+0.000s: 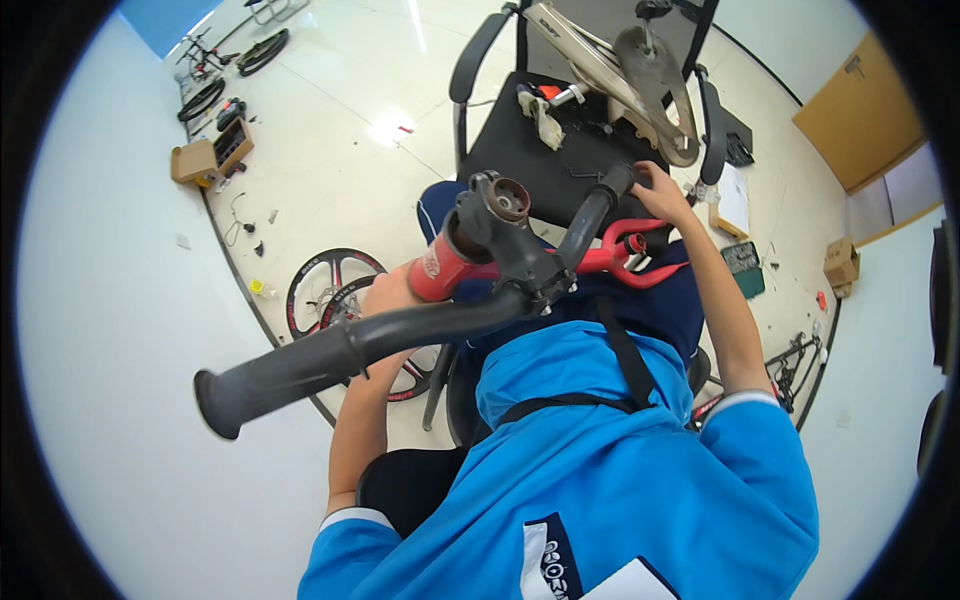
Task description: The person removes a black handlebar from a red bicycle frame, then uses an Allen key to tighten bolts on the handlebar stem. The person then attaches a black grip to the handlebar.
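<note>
A red bicycle frame (pixel 440 268) with a fork (pixel 640 262) lies across my lap. Clamped at its head end is a black handlebar (pixel 430 325), reaching from near left to far right with a rubber grip on each end. My left hand (pixel 392 290) is wrapped round the red tube just behind the bar; its fingertips are hidden. At the far right grip (pixel 617 180), my right hand (pixel 657 195) curls its fingers against the bar's end. The open top of a round steerer cup (pixel 508 198) shows beside the black stem (pixel 525 255).
Ahead stands a black armchair (pixel 490 150) bearing a beige bicycle frame (pixel 590 65), a white glove (pixel 543 120) and small tools. Black wheels (pixel 335 275) lie on the floor to my left. Farther off are an open cardboard box (pixel 195 162), another bicycle (pixel 205 70) and a green case (pixel 742 268).
</note>
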Motion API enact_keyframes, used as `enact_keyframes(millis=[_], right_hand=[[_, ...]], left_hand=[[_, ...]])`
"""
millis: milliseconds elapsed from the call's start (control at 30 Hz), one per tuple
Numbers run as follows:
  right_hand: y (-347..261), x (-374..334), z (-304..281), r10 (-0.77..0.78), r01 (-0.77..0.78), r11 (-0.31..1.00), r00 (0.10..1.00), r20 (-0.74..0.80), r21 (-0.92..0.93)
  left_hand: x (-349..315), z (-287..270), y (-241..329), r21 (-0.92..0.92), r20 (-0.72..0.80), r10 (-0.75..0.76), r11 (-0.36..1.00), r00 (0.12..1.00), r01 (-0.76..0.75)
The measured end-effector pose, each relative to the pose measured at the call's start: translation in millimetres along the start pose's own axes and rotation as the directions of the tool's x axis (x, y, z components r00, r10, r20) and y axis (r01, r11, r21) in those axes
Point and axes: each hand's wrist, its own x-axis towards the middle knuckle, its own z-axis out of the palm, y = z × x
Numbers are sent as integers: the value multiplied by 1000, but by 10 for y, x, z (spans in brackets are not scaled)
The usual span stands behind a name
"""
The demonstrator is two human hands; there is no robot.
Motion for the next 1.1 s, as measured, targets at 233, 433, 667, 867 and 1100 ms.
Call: enact_keyframes(millis=[233,433,667,867,1100], right_hand=[[-1854,-1560,-1010,-389,427,874,901,-191,232],[-2696,-1627,-1184,-750,772,628,569,-337,-94],[-2803,-1386,-732,-841,894,445,396,-368,-54],[-2822,-1346,-835,-874,910,407,361,-327,-84],[-2914,-1435,-723,-799,878,466,364,-479,-109]], left_hand=[[49,28,88,45,-19,67,997,998,-66],[-24,-38,304,39,-138,205,979,969,-201],[-69,-27,296,75,-52,177,982,983,-173],[-74,9,285,108,-79,191,977,978,-183],[-23,-33,293,151,-69,201,970,977,-189]])
